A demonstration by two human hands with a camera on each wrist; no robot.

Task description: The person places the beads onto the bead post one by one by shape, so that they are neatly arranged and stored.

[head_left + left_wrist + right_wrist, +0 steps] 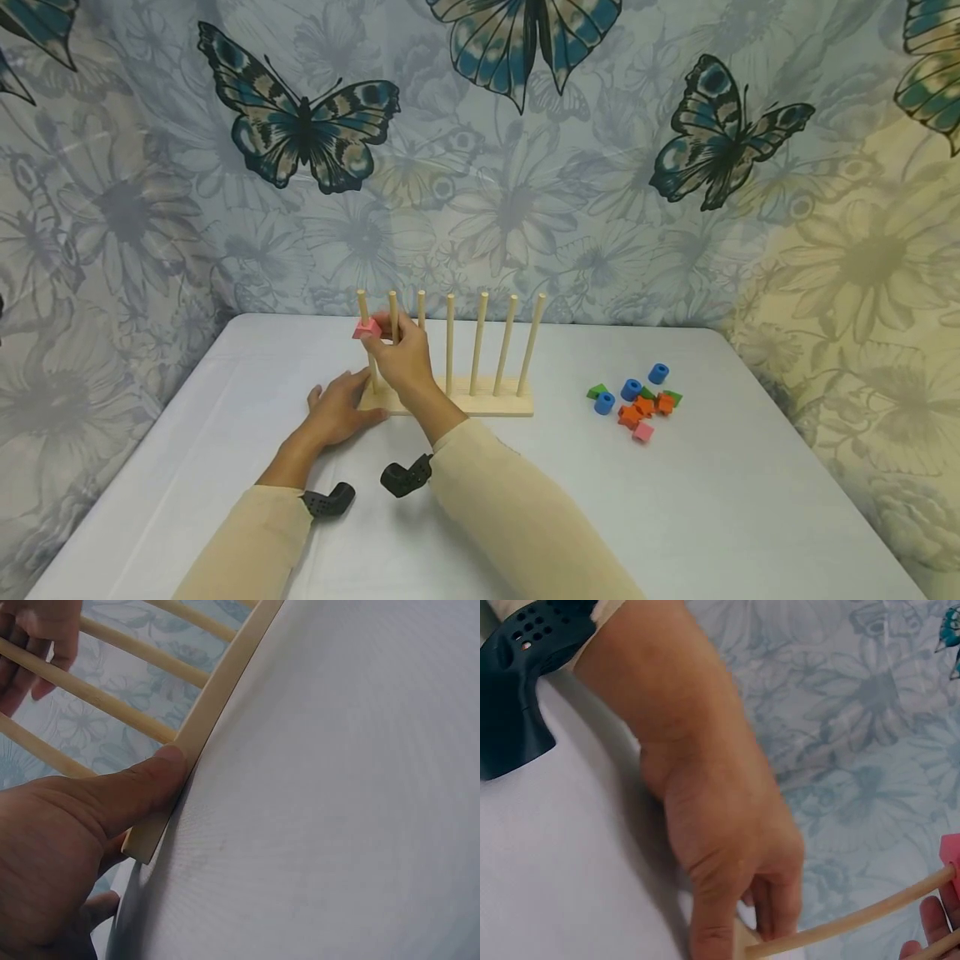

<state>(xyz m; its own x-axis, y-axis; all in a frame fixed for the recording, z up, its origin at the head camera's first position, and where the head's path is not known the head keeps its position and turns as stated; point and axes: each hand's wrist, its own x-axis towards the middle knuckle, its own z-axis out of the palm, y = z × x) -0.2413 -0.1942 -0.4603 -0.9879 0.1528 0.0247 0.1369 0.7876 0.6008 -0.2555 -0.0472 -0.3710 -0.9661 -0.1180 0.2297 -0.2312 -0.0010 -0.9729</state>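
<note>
A wooden peg stand (487,405) with a row of upright pegs stands on the table. My left hand (339,410) holds the left end of its base, the thumb (154,784) along the front edge and the other fingers behind. Around the upper part of the leftmost peg sits a pink block (366,329); the peg also passes through it in the right wrist view, where the block (951,853) is cut off by the edge. My right hand (405,357) pinches this block between thumb and fingers, reaching past the neighbouring pegs.
To the right lies a loose group of small pieces: blue cylinders (631,389), orange stars (630,416), green triangles (597,391) and a pink block (642,432). A patterned butterfly cloth (517,208) hangs behind the white table (735,500).
</note>
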